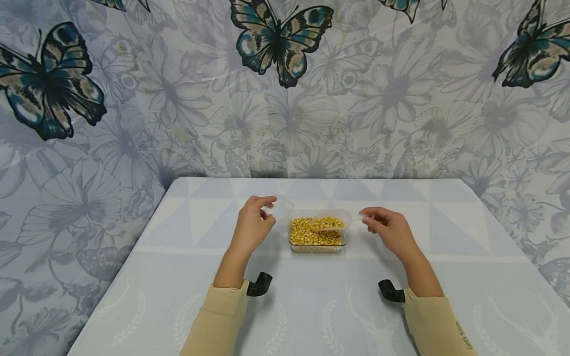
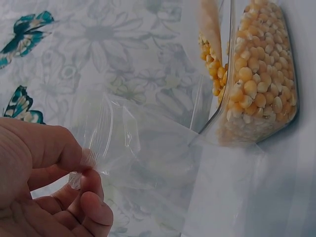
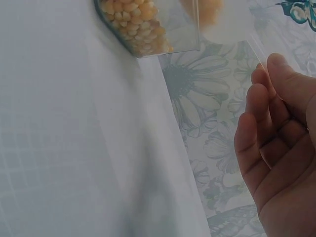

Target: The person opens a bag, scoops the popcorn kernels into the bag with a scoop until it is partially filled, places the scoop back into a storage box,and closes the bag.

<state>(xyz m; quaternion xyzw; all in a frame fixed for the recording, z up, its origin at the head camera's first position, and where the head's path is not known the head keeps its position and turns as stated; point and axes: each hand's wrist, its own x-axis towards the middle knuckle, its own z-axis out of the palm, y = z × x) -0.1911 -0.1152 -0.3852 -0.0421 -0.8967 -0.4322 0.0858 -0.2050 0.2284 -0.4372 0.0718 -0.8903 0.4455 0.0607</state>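
Observation:
A clear rectangular container [image 1: 317,248] full of yellow corn kernels [image 1: 307,233] stands on the table. My right hand [image 1: 388,228] pinches the handle of a translucent white scoop [image 1: 347,217], which is held over the container with kernels in it. In the right wrist view, the scoop's handle runs between thumb and index finger [image 3: 286,128]. To the left of the container, my left hand [image 1: 256,222] pinches the edge of a clear plastic bag [image 1: 282,207]. The left wrist view shows the bag [image 2: 143,143] hanging from thumb and fingers beside the container [image 2: 266,128].
The pale patterned table [image 1: 325,296] reaches back to a wall covering [image 1: 285,123] with flowers and butterflies. A black wrist camera mount [image 1: 260,285] juts from the left sleeve, and another black mount [image 1: 392,290] from the right sleeve.

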